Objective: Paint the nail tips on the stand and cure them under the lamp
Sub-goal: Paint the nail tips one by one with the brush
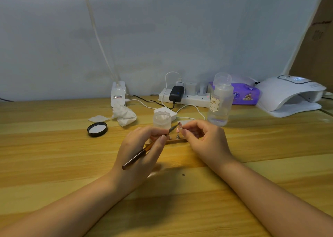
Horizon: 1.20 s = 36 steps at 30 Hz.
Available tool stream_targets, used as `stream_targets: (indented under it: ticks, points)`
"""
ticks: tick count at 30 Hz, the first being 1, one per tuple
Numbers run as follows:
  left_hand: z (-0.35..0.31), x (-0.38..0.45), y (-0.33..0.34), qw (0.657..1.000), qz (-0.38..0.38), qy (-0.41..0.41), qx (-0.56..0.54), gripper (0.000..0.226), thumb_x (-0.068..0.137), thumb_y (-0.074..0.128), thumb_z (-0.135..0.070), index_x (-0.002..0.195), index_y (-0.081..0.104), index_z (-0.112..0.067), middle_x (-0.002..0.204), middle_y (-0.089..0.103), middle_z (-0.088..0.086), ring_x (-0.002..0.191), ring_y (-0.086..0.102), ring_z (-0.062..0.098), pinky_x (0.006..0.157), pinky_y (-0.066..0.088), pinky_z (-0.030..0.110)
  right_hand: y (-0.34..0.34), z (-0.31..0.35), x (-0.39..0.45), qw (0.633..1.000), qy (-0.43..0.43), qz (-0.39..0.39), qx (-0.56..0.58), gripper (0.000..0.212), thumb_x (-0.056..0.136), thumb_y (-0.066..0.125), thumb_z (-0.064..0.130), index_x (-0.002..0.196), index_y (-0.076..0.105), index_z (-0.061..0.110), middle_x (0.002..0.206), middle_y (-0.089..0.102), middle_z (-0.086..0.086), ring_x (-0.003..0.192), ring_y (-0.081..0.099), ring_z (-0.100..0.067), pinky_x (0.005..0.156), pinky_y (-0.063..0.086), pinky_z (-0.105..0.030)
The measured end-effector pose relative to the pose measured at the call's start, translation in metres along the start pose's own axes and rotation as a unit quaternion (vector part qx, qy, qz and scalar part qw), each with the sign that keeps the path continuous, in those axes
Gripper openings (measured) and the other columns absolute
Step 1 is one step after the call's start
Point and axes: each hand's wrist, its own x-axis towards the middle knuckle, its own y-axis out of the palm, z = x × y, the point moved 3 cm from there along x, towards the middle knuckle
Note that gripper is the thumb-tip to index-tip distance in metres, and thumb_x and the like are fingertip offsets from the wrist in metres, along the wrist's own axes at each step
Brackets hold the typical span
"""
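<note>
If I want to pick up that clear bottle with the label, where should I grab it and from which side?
Probably grip the bottle around its straight middle, near the label, coming from the front right. It stands upright, its domed cap is rounded and smooth-looking, and the right hand is closest. The power strip crowds its back.

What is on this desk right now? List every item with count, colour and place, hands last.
Wooden nail stand: one, brown, centre, between the hands.
Pink nail tip: one, on a stand peg.
Brown-handled brush: one, in left hand, its tip at the nail tip.
Frosted open jar: one, behind stand.
Black round lid: one, left.
Crumpled white tissue: one, behind lid.
Clear liquid bottle: one, right of jar.
White power strip: one, at wall.
Purple wipes pack: one, behind bottle.
White curing lamp: one, far right.
Left hand: holds brush.
Right hand: fingers pinched at nail tip.
</note>
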Motion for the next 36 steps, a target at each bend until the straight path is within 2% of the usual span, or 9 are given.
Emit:
stream_targets:
  ticks: [5, 13, 15, 17, 20, 28, 32, 34, 36]
  points:
    - [0.001, -0.002, -0.001, 1.000, -0.005, 0.022, -0.004, 0.029, 0.088, 0.052, -0.034, 0.094, 0.071, -0.012, 0.089, 0.072, -0.001, 0.089, 0.067, 0.021, 0.076, 0.050, 0.051, 0.000, 0.001, -0.001, 1.000, 0.008, -0.010, 0.010, 0.009, 0.084, 0.070, 0.013, 0.090, 0.071, 0.019, 0.077, 0.069, 0.008, 0.074, 0.062, -0.003, 0.065, 0.050, -0.011]
    - [0.012, 0.001, -0.004, 0.996, -0.059, -0.062, -0.029, 0.021, 0.087, 0.053, -0.041, 0.101, 0.064, -0.031, 0.090, 0.069, -0.008, 0.093, 0.064, 0.013, 0.083, 0.049, 0.031, -0.003, -0.005, 0.002, 0.998, 0.056, -0.037, 0.014, 0.015, 0.084, 0.069, 0.017, 0.080, 0.066, 0.030, 0.076, 0.068, 0.007, 0.072, 0.063, -0.005, 0.068, 0.054, -0.019]
    - [0.013, 0.000, -0.005, 0.993, -0.072, -0.076, -0.051, 0.020, 0.086, 0.052, -0.044, 0.100, 0.063, -0.035, 0.091, 0.069, -0.010, 0.094, 0.063, 0.013, 0.079, 0.049, 0.025, -0.003, -0.008, 0.003, 0.997, 0.064, -0.040, -0.001, 0.012, 0.084, 0.070, 0.017, 0.078, 0.068, 0.028, 0.074, 0.068, 0.008, 0.071, 0.061, -0.006, 0.064, 0.050, -0.017]
    - [0.015, 0.000, -0.006, 0.992, -0.074, -0.085, -0.065, 0.020, 0.085, 0.052, -0.046, 0.099, 0.063, -0.036, 0.092, 0.069, -0.011, 0.095, 0.063, 0.014, 0.079, 0.050, 0.025, -0.002, -0.011, 0.005, 0.997, 0.065, -0.043, -0.029, 0.008, 0.082, 0.072, 0.018, 0.077, 0.070, 0.024, 0.070, 0.065, 0.011, 0.066, 0.055, -0.001, 0.057, 0.043, -0.012]
    - [0.017, 0.000, -0.005, 0.991, -0.070, -0.089, -0.067, 0.017, 0.086, 0.054, -0.044, 0.099, 0.062, -0.037, 0.093, 0.069, -0.012, 0.095, 0.063, 0.013, 0.079, 0.050, 0.027, -0.001, -0.013, 0.006, 0.995, 0.065, -0.034, -0.067, 0.004, 0.079, 0.075, 0.018, 0.076, 0.073, 0.018, 0.068, 0.059, 0.013, 0.063, 0.050, 0.008, 0.057, 0.036, -0.006]
    - [0.019, 0.001, -0.005, 0.986, -0.076, -0.117, -0.088, 0.014, 0.088, 0.053, -0.032, 0.100, 0.061, -0.034, 0.094, 0.067, -0.017, 0.095, 0.063, 0.004, 0.073, 0.047, 0.010, 0.000, -0.018, 0.010, 0.984, 0.112, 0.001, -0.139, 0.017, 0.076, 0.078, 0.032, 0.086, 0.075, 0.019, 0.078, 0.057, 0.012, 0.065, 0.046, 0.001, 0.055, 0.032, -0.007]
    - [0.026, 0.001, -0.004, 0.976, -0.098, -0.161, -0.108, 0.016, 0.087, 0.052, -0.036, 0.102, 0.057, -0.034, 0.099, 0.066, -0.008, 0.096, 0.062, 0.002, 0.078, 0.047, 0.019, 0.000, -0.013, 0.007, 0.983, 0.083, -0.021, -0.165, 0.018, 0.075, 0.074, 0.028, 0.087, 0.063, 0.020, 0.089, 0.051, 0.005, 0.076, 0.046, -0.007, 0.066, 0.037, -0.022]
    - [0.029, 0.002, -0.003, 0.974, -0.096, -0.175, -0.110, 0.010, 0.093, 0.054, -0.033, 0.103, 0.055, -0.033, 0.103, 0.064, -0.007, 0.098, 0.061, 0.003, 0.081, 0.050, 0.028, 0.000, -0.006, 0.004, 0.980, 0.042, -0.024, -0.195, 0.017, 0.074, 0.071, 0.027, 0.080, 0.057, 0.021, 0.078, 0.046, 0.010, 0.072, 0.045, -0.010, 0.061, 0.036, -0.025]
    - [0.031, 0.002, -0.003, 0.974, -0.087, -0.181, -0.105, 0.011, 0.098, 0.054, -0.025, 0.106, 0.054, -0.033, 0.106, 0.063, -0.005, 0.101, 0.061, 0.007, 0.088, 0.052, 0.039, 0.002, 0.000, -0.001, 0.975, 0.011, -0.010, -0.224, 0.017, 0.074, 0.069, 0.030, 0.070, 0.054, 0.024, 0.061, 0.041, 0.013, 0.058, 0.041, -0.007, 0.050, 0.027, -0.023]
